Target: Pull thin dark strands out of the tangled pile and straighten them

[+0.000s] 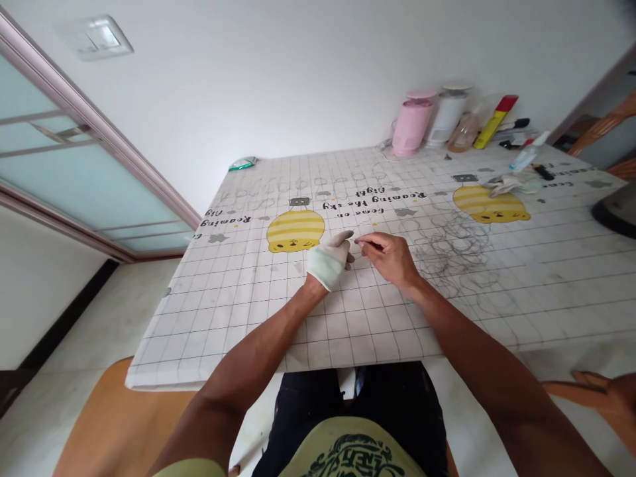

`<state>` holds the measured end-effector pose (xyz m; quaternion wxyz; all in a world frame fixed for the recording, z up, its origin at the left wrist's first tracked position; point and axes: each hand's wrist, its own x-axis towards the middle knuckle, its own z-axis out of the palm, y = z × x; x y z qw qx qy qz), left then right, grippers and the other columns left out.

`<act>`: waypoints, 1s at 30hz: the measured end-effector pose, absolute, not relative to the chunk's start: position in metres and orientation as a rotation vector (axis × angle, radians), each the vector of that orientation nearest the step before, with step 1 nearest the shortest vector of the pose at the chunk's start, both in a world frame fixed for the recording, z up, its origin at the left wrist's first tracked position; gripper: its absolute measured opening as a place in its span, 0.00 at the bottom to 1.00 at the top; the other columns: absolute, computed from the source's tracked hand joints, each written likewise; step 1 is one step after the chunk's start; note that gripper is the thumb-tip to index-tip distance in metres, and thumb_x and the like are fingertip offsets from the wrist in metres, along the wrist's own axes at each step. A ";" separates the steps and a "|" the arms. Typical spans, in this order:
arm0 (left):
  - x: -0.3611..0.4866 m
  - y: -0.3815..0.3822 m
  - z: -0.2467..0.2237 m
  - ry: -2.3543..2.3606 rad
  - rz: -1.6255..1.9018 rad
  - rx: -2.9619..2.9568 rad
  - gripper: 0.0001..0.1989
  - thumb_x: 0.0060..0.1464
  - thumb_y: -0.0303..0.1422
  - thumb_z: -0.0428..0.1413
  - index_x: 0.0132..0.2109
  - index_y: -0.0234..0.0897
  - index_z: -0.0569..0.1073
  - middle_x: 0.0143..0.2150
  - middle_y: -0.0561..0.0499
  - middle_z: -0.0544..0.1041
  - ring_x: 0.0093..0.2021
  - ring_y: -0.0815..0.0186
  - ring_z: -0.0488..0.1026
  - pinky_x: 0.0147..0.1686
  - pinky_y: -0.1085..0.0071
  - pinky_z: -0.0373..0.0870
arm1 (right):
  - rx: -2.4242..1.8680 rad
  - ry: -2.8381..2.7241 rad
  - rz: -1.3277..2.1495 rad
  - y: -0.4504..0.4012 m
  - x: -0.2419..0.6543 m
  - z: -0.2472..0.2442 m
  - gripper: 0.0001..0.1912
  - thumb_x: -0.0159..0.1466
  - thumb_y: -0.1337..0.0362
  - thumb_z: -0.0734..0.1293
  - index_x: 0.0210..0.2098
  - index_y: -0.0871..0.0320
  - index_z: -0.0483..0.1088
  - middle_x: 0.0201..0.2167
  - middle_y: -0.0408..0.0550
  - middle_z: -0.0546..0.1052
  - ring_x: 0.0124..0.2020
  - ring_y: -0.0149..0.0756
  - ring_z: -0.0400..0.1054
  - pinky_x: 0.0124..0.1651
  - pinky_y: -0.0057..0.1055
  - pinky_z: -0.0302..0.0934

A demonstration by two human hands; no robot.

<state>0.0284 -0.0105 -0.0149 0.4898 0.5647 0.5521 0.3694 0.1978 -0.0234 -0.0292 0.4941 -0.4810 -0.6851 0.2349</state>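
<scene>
My left hand wears a white glove with grey fingertips and is closed over the near middle of the table. Close to its right, my bare right hand has thumb and forefinger pinched together, pointing at the gloved fingers. Whatever lies between the fingertips of either hand is too small to make out. Right of my right hand, a loose pile of thin dark wire-like rings spreads over the tablecloth. Fainter rings lie in rows beyond my hands.
Along the wall at the back right stand a pink device, a white one, a clear bottle and a yellow-red tube. A crumpled glove lies nearer. A green packet sits at the back left corner.
</scene>
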 end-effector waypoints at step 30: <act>0.011 -0.005 -0.013 0.804 0.710 1.162 0.18 0.53 0.41 0.68 0.41 0.27 0.80 0.26 0.49 0.77 0.22 0.69 0.71 0.27 0.68 0.73 | -0.801 -1.316 1.238 -0.010 0.224 -0.009 0.17 0.61 0.52 0.77 0.46 0.55 0.82 0.41 0.50 0.82 0.39 0.38 0.76 0.44 0.38 0.73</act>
